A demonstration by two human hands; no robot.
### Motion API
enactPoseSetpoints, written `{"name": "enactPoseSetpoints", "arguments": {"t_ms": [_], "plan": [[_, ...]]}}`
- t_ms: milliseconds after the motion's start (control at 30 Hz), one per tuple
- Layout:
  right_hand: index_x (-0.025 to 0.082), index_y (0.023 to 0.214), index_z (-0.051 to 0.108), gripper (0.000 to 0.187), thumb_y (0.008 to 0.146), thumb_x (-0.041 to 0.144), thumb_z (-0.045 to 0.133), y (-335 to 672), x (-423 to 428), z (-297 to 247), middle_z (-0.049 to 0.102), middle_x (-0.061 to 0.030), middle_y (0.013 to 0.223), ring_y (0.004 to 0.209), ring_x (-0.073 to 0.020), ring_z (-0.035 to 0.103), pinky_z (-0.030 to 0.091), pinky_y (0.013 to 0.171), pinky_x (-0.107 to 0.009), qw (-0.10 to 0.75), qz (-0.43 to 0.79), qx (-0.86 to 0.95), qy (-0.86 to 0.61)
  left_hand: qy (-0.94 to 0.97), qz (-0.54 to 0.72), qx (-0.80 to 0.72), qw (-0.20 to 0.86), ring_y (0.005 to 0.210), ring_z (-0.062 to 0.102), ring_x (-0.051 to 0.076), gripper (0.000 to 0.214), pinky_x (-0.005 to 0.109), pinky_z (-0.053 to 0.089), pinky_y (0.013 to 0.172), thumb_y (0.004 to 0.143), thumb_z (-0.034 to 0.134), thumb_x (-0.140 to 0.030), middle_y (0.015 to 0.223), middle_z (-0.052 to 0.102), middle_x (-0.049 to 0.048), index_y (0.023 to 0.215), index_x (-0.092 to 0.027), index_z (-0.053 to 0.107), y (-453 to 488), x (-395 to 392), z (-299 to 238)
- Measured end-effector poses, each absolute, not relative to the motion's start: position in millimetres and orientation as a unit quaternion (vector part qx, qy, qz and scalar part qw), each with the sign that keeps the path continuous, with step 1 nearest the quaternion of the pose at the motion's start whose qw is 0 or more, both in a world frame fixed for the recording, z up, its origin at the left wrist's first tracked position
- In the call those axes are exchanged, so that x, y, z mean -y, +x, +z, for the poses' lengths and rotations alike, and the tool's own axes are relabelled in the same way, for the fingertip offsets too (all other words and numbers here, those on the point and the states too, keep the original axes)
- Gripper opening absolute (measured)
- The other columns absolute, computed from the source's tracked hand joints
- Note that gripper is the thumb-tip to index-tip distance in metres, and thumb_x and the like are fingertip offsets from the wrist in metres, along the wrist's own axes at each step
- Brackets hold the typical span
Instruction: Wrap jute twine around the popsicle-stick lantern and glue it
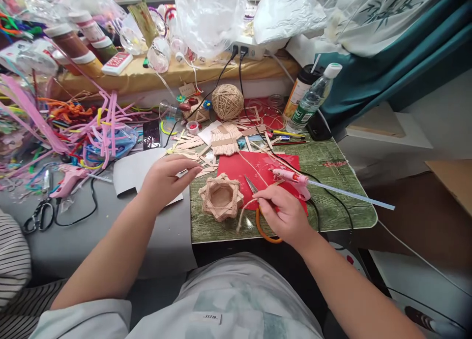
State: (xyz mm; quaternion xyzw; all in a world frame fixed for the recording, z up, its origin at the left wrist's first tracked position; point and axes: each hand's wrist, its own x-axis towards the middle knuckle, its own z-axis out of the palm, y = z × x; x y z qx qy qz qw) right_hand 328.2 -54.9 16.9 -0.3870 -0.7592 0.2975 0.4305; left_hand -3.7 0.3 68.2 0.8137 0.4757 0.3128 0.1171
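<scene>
A small star-shaped basket of wooden craft sticks (221, 197) stands on the green mat (324, 216) in front of me. My right hand (285, 215) lies just right of it, fingers pinched on a strand of twine (246, 208) that runs up to a twine ball (227, 101). Scissors with orange handles (260, 216) lie under that hand on a red sheet (254, 168). My left hand (166, 178) hovers left of the basket, fingers curled over loose craft sticks (191, 154) and white paper, its fingertips at the sticks.
A pink glue gun (295, 178) with a long glue stick lies right of my right hand. A second pink glue gun (68, 177) and black scissors (37, 216) lie at left among pipe cleaners (96, 127). Bottles (313, 98) stand at the back right.
</scene>
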Motion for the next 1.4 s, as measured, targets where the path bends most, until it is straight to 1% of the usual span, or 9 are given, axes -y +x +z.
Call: {"name": "enactPoseSetpoints", "arguments": {"t_ms": [200,333,467,600,700,833,1033,1200,1400], "plan": [[0.026,0.105,0.075,0.014,0.105,0.022,0.061,334.5,48.0,5.4,0.074,-0.0045,0.097,0.091,-0.0225,0.069,0.054,0.088,-0.04,0.449,0.337,0.699,-0.442,0.868,0.057,-0.43,0.241,0.13,0.067,0.03,0.054,0.041,0.052,0.108,0.1,0.062,-0.058,0.147,0.068,0.0094,0.145,-0.028,0.064,17.7,-25.4,59.7],[0.026,0.103,0.074,0.013,0.103,0.023,0.062,346.9,48.9,3.4,0.074,-0.0039,0.099,0.099,-0.0237,0.069,0.053,0.096,-0.04,0.48,0.325,0.672,-0.46,0.844,0.015,-0.455,0.285,0.125,0.069,0.028,0.058,0.037,0.054,0.101,0.093,0.068,-0.059,0.144,0.071,0.0047,0.144,-0.033,0.064,27.9,-33.1,57.5],[0.026,0.104,0.074,0.011,0.103,0.026,0.063,357.4,51.6,0.3,0.072,-0.0046,0.103,0.106,-0.0247,0.068,0.053,0.099,-0.04,0.498,0.336,0.637,-0.482,0.837,-0.039,-0.48,0.261,0.107,0.074,0.027,0.06,0.035,0.054,0.085,0.089,0.067,-0.044,0.129,0.077,0.0023,0.148,-0.036,0.061,38.3,-35.4,54.1],[0.026,0.103,0.073,0.01,0.103,0.028,0.063,361.1,54.1,-3.7,0.071,-0.0045,0.103,0.101,-0.0233,0.067,0.054,0.096,-0.039,0.498,0.358,0.615,-0.496,0.836,0.001,-0.493,0.239,0.097,0.073,0.025,0.053,0.033,0.053,0.081,0.086,0.061,-0.033,0.116,0.079,0.0009,0.138,-0.035,0.069,36.5,-31.4,54.7],[0.026,0.103,0.071,0.009,0.103,0.032,0.065,360.8,55.3,-7.3,0.069,-0.0037,0.1,0.094,-0.0213,0.066,0.056,0.092,-0.037,0.513,0.393,0.578,-0.498,0.787,0.096,-0.555,0.251,0.099,0.071,0.024,0.051,0.033,0.055,0.083,0.086,0.062,-0.036,0.129,0.075,0.0015,0.136,-0.033,0.07,26.3,-21.5,53.2],[0.025,0.101,0.07,0.017,0.101,0.042,0.069,354.4,56.2,-13.9,0.068,-0.0018,0.091,0.077,-0.0173,0.063,0.058,0.071,-0.029,0.525,0.465,0.504,-0.503,0.683,0.165,-0.647,0.296,0.09,0.071,0.024,0.064,0.037,0.058,0.082,0.085,0.061,-0.037,0.139,0.069,0.0073,0.148,-0.026,0.06,21.1,-4.1,38.4],[0.026,0.106,0.073,0.019,0.103,0.044,0.068,343.5,56.9,-19.5,0.071,-0.0019,0.094,0.079,-0.0158,0.067,0.06,0.07,-0.026,0.511,0.5,0.507,-0.481,0.634,0.246,-0.646,0.348,0.113,0.071,0.029,0.048,0.04,0.058,0.095,0.089,0.051,-0.029,0.127,0.075,0.006,0.134,-0.023,0.067,27.2,16.8,22.7],[0.027,0.113,0.078,0.019,0.105,0.039,0.065,343.6,52.8,-16.2,0.074,-0.0045,0.104,0.091,-0.0199,0.07,0.062,0.081,-0.033,0.507,0.449,0.55,-0.489,0.668,0.169,-0.679,0.255,0.12,0.072,0.033,0.067,0.043,0.06,0.089,0.095,0.051,-0.028,0.15,0.065,0.0111,0.161,-0.028,0.043,24.7,23.9,29.5],[0.028,0.115,0.079,0.021,0.107,0.026,0.06,339.2,46.3,-14.0,0.069,-0.0038,0.098,0.089,-0.0198,0.066,0.055,0.083,-0.036,0.466,0.398,0.646,-0.455,0.722,0.102,-0.67,0.14,0.114,0.075,0.034,0.058,0.041,0.059,0.08,0.099,0.051,-0.032,0.153,0.064,0.0124,0.157,-0.029,0.048,28.7,24.9,16.5]]}}
